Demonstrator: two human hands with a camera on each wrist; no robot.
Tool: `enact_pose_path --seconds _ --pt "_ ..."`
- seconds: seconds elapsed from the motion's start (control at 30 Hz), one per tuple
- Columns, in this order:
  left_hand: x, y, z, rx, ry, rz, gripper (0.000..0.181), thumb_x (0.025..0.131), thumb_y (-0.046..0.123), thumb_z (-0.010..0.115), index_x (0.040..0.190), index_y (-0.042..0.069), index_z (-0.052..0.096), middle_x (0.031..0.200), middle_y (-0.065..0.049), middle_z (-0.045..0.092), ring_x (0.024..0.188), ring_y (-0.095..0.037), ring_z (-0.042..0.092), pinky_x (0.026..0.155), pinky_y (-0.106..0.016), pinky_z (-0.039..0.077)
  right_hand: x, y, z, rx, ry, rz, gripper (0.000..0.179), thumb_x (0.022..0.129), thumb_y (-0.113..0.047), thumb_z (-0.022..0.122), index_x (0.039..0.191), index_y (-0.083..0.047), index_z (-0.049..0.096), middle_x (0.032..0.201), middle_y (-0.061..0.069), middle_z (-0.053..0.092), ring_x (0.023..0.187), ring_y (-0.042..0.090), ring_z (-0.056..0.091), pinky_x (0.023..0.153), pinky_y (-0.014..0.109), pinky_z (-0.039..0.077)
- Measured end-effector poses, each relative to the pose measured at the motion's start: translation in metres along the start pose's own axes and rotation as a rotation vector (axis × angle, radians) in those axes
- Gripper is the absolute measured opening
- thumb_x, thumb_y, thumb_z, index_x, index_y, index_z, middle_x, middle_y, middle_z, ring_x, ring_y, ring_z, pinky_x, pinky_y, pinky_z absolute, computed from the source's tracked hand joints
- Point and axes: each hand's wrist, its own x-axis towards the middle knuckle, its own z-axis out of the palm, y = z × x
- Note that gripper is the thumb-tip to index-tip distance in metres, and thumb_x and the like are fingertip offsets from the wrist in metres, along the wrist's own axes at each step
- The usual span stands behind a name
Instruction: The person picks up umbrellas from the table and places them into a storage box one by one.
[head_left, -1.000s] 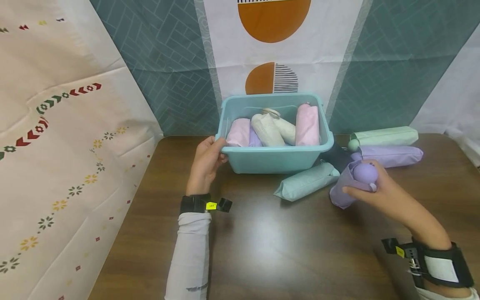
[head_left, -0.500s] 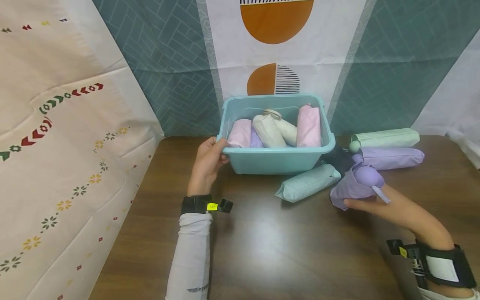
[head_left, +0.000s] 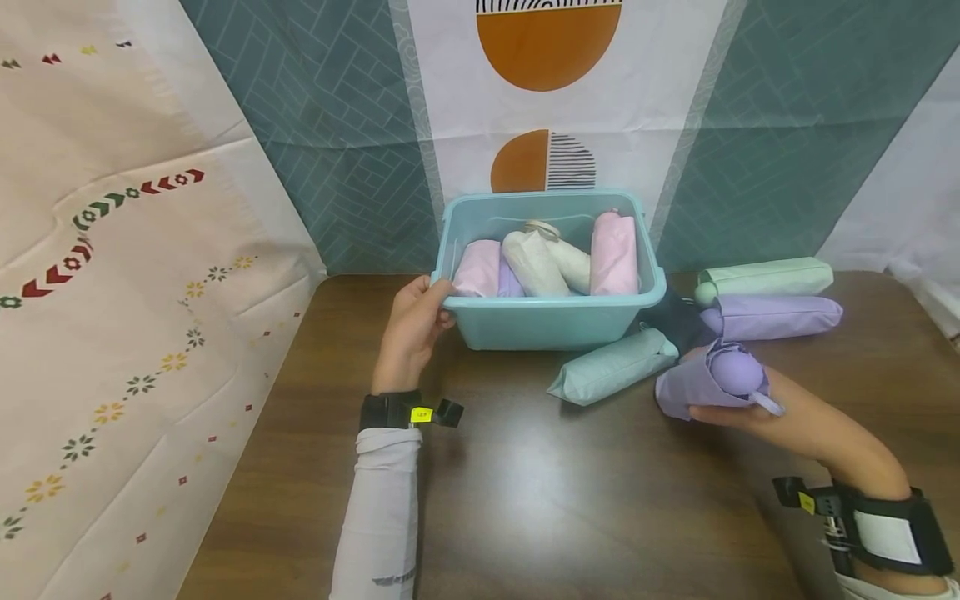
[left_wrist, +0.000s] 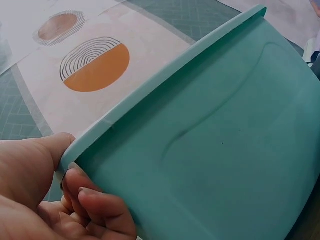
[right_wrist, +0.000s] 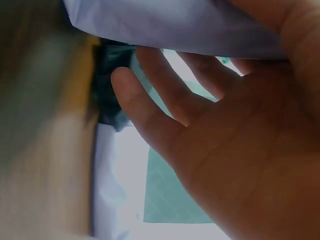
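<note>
My left hand (head_left: 412,329) pinches the left front corner of a light blue plastic bin (head_left: 551,325); in the left wrist view the thumb lies over the rim (left_wrist: 150,100) and the fingers curl beneath. Inside the bin lie pink umbrellas (head_left: 615,254), cream ones (head_left: 534,262) and a sliver of purple. My right hand (head_left: 787,408) holds a folded purple umbrella (head_left: 690,385) over the table's right side, its round handle end (head_left: 735,372) facing up and right. From the right wrist, the thumb lies along the purple cloth (right_wrist: 185,30), with the spread fingers partly behind it.
A grey-green folded umbrella (head_left: 615,367) lies in front of the bin. Right of the bin are a dark one (head_left: 671,317), a second purple one (head_left: 780,317) and a mint green one (head_left: 772,277). Patterned cloth (head_left: 352,167) hangs behind the wooden table (head_left: 525,500).
The umbrella in my right hand has tipped and turned, its handle end shifting slightly down and right; its strap now hangs to the right. My left hand stays on the bin's rim.
</note>
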Motion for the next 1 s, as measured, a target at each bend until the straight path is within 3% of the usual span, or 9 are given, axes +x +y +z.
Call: enact_pose_path --seconds 0.2,0.37,0.43,0.53,0.67,0.87,1.0 --pt "-0.001 0.0 0.0 0.008 -0.004 -0.011 0.014 0.085 0.007 0.057 0.08 0.003 0.044 0.063 -0.002 0.04 0.053 -0.011 0.039 0.052 -0.023 0.034 0.005 -0.011 -0.012 0.019 0.078 -0.107 0.062 0.078 -0.009 0.079 0.132 -0.015 0.05 0.121 -0.003 0.055 0.106 0.005 0.051 0.087 0.012 0.037" --pt "-0.001 0.001 0.0 0.019 -0.003 -0.015 0.013 0.085 0.008 0.057 0.082 0.003 0.045 0.064 -0.002 0.041 0.054 -0.011 0.04 0.053 -0.023 0.035 0.009 -0.023 -0.025 0.041 0.163 -0.092 0.062 0.078 -0.003 0.077 0.133 -0.013 0.051 0.12 -0.002 0.055 0.105 0.006 0.051 0.085 0.013 0.037" --pt "-0.001 0.0 0.0 0.014 -0.002 -0.012 0.014 0.085 0.007 0.057 0.081 0.003 0.045 0.064 -0.002 0.04 0.054 -0.011 0.039 0.052 -0.023 0.035 0.011 -0.03 -0.029 0.034 0.195 -0.1 0.051 0.078 -0.001 0.077 0.124 -0.013 0.056 0.11 0.001 0.059 0.097 0.009 0.054 0.081 0.016 0.04" --pt "-0.001 0.0 0.0 0.0 -0.003 -0.008 0.014 0.084 0.006 0.057 0.08 0.003 0.044 0.062 -0.002 0.04 0.053 -0.011 0.039 0.051 -0.023 0.034 0.015 -0.041 -0.034 0.019 0.241 -0.047 0.042 0.082 -0.007 0.076 0.115 -0.016 0.053 0.101 0.002 0.058 0.09 0.012 0.053 0.076 0.017 0.041" --pt "0.0 -0.002 -0.001 -0.001 0.002 -0.015 0.015 0.084 0.007 0.057 0.079 0.004 0.044 0.062 -0.002 0.04 0.052 -0.01 0.039 0.051 -0.022 0.034 0.024 -0.047 -0.036 0.032 0.294 -0.003 0.052 0.085 -0.012 0.074 0.128 -0.017 0.046 0.114 0.002 0.053 0.1 0.013 0.051 0.08 0.015 0.039" --pt "0.001 -0.002 -0.001 0.019 0.003 -0.025 0.013 0.086 0.009 0.058 0.084 0.003 0.046 0.065 -0.003 0.041 0.054 -0.011 0.04 0.052 -0.022 0.036 0.031 -0.044 -0.033 0.021 0.399 -0.123 0.059 0.081 0.001 0.073 0.132 -0.008 0.046 0.116 0.003 0.054 0.102 0.011 0.053 0.082 0.015 0.039" --pt "0.002 -0.002 -0.001 0.001 0.001 -0.017 0.015 0.085 0.008 0.058 0.082 0.003 0.045 0.064 -0.002 0.04 0.053 -0.011 0.039 0.052 -0.022 0.035 0.029 -0.038 -0.032 0.089 0.453 -0.113 0.057 0.085 0.004 0.067 0.137 -0.007 0.045 0.118 0.006 0.054 0.104 0.016 0.052 0.084 0.019 0.038"
